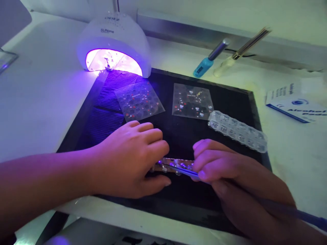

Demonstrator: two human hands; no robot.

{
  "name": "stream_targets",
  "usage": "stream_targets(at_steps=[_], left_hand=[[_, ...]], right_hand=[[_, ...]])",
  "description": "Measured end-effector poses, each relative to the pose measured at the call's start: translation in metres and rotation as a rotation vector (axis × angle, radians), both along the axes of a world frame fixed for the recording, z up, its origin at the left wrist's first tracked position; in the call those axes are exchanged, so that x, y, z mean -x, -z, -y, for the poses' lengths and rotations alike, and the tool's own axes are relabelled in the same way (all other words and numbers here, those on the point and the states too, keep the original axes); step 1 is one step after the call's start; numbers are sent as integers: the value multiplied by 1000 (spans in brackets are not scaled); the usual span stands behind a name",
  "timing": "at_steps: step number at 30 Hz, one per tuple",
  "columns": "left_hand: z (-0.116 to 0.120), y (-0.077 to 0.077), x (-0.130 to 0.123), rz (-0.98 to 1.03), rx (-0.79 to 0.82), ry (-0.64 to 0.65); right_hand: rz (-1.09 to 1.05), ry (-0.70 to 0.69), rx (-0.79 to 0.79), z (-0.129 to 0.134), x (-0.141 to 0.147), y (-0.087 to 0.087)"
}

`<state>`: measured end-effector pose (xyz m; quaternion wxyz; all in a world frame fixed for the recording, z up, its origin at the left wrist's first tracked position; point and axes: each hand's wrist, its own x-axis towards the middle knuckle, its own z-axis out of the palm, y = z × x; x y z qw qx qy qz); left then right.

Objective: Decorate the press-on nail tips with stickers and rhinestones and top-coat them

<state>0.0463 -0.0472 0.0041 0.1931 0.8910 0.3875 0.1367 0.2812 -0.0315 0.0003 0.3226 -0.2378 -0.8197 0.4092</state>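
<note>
A narrow brownish strip (167, 162) studded with shiny gems lies between my hands, over the black mat (178, 200). My left hand (135, 158) is closed around the strip's left end, fingers curled above and thumb below. In my right hand (227, 166), fingers pinch a slim, pointed blue tool (190, 173); whether it is tweezers or a brush I cannot tell. The tool's tip reaches left across the gems, touching or just above them. My right fingers cover the strip's right end.
Behind my left hand, a white curing lamp (114, 37) glows purple. Two clear sticker sheets (140, 101) and a clear compartment case (237, 131) lie on the mat. Farther back are a blue bottle (203, 67), a reed bottle (224, 66) and an alcohol pads box (297, 102).
</note>
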Motion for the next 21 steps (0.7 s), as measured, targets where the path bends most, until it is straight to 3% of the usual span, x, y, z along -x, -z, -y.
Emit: stream_targets(at_steps=[21], left_hand=[[1,2,3,27,17,-2]], right_hand=[[-146,72,178,5,-3,8]])
